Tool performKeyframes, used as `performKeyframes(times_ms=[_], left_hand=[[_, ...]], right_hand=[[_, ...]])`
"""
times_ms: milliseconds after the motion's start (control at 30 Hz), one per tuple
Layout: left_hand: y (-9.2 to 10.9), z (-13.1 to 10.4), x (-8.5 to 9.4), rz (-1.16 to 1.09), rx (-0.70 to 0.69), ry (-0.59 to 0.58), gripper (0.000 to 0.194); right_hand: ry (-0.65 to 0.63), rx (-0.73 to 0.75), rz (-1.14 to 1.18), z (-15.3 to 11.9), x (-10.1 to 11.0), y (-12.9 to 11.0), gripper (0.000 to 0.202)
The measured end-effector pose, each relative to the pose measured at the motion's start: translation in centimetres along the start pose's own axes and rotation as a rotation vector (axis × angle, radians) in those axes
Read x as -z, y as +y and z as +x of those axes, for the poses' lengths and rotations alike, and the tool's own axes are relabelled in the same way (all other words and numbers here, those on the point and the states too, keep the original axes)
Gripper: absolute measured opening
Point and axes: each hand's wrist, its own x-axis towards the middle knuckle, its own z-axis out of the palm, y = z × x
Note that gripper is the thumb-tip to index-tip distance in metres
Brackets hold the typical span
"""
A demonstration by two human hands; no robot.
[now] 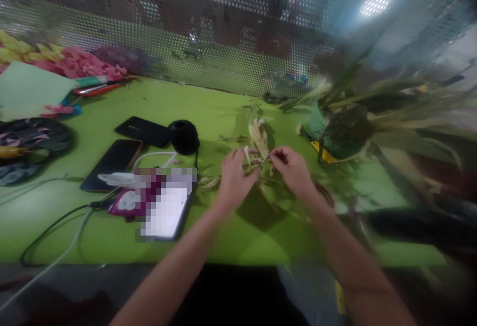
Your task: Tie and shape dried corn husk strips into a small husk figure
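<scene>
A bundle of pale dried husks (259, 134) lies at the middle of the green table (219, 110), its leafy end pointing away from me. My left hand (238, 177) curls round the near end of the bundle from the left, thumb and fingers closed on the husk strips. From the right, my right hand (290, 167) pinches the same near end between thumb and fingertips. The two hands are a small gap apart. Loose husk scraps (209, 182) lie left of my left hand.
Phones (112, 164), a black round object (184, 137), a purple item (128, 202) and cables lie left. Pink paper flowers (85, 62) and a dark tray (55, 139) sit far left. Right stands a green basket (341, 134) with long leaves. A perforated metal panel (223, 62) rises behind.
</scene>
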Motion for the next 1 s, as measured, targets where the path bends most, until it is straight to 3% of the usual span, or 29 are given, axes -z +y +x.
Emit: performKeyframes(times_ms=[133,233,400,500,667,833,1000], left_hand=[[0.3,-0.1,0.0,0.225,-0.060,0.038,0.012],[-0.2,0.0,0.0,0.237,-0.069,0.051,0.009],[-1.1,0.1,-0.3,-0.069,0.005,-0.003,0.008],[-1.1,0.0,-0.7,-0.246,0.058,-0.004,0.007],[-0.9,-0.3,-1.3,-0.399,0.170,0.022,0.005],[-1.3,-0.3,-1.5,-0.545,0.293,-0.004,0.008],[-1.2,0.0,-1.1,-0.463,0.267,-0.052,0.008]], right_hand=[[0.023,0.123,-0.203,-0.5,-0.3,0.0,0.007],[0.000,0.123,-0.169,-0.7,-0.6,0.0,0.006],[-0.107,-0.078,0.164,-0.3,-0.9,-0.2,0.009],[-0.125,-0.139,0.229,-0.1,-1.0,0.0,0.011],[-0.025,-0.026,0.051,-0.2,-1.3,0.2,0.009],[-0.072,-0.049,0.154,-0.4,-1.2,-0.1,0.010],[0.000,0.056,0.002,-0.4,-1.2,0.6,0.008]])
